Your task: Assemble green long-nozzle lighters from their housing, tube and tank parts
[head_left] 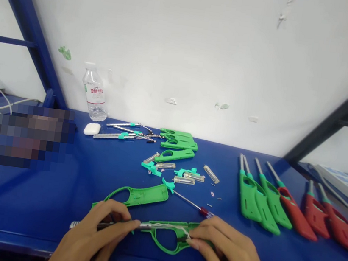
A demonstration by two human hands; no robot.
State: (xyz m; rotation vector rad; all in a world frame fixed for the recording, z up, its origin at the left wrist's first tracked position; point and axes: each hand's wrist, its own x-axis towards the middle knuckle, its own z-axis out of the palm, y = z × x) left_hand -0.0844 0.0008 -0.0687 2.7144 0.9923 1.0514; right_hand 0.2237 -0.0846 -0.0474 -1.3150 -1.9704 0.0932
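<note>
My left hand point(92, 235) is closed around the metal lighter tube point(145, 226), whose slotted tip pokes out at its left. The tube lies along an open green lighter shell half point(193, 226) with a finger loop, near the table's front edge. My right hand point(229, 249) pinches a thin white wire point(184, 231) at the shell's handle and covers much of that end. Beside its fingertips is a dark piece point(183, 238). Just behind lies another green shell half point(149, 195), hollow side up. A red-handled screwdriver point(206, 212) touches or nearly touches a teal trigger piece point(168, 185).
Several clear fuel tanks point(184, 180) and teal pieces lie mid-table. Green shells point(178, 144) and metal tubes with wires point(114, 135) sit at the back, near a water bottle point(96, 99) and white case point(92, 128). Assembled green lighters point(250, 198) and red lighters point(316, 215) lie right.
</note>
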